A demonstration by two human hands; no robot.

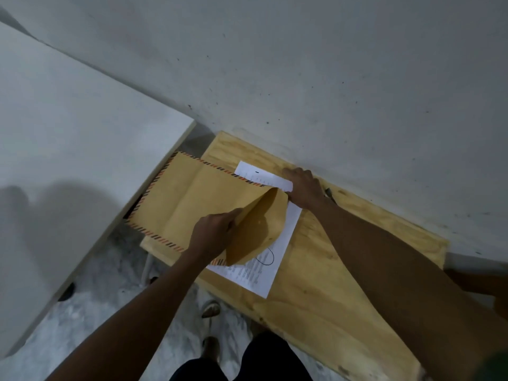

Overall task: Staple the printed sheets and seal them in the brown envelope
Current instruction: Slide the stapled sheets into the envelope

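- Dark-trousered legs (242,364) stood nearest the lens, beside the plywood board (343,276) that carried the work against the wall
- Brown envelope (192,204) lay flat with its closed end overhanging the board's left edge; a pull could have tipped it off
- Printed sheets (277,248) lay partly inside the mouth, one corner and most of the length exposed; whether they were stapled could not be told
- Left hand (213,235) had fingers pinched on the raised flap; crumpling risked a poor seal
- Right hand (303,189) pressed flat, fingers together, on the sheets' far corner; uneven pushing could have jammed or creased them
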